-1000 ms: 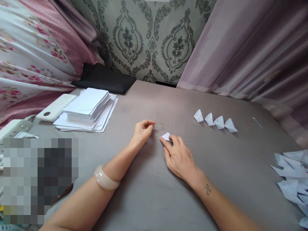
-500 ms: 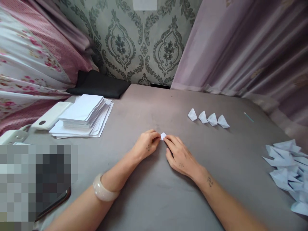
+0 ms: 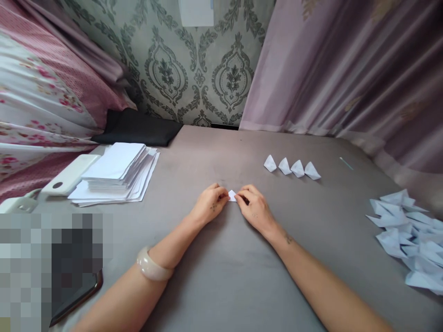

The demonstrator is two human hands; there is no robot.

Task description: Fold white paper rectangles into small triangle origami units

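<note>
A small folded piece of white paper (image 3: 232, 196) lies low over the grey table cover, its pointed top showing between my two hands. My left hand (image 3: 212, 203) pinches its left side. On the opposite side my right hand (image 3: 255, 206) is closed with thumb and fingertips at the paper's right edge. The paper's ends are hidden by my fingers. Beyond my right hand stands a row of several small folded paper shapes (image 3: 297, 168). A heap of folded paper pieces (image 3: 408, 230) lies at the far right.
A stack of white paper sheets (image 3: 114, 161) sits at the left, beside a white power bank (image 3: 71, 175). Nearer is a dark phone (image 3: 78, 299), partly blurred out. A black cloth (image 3: 138, 129) lies at the back left, and a thin stick (image 3: 346, 163) at the back right.
My right hand has gone from fingers laid over the paper to a pinch at its right edge. My left hand keeps its pinch. The view has shifted slightly.
</note>
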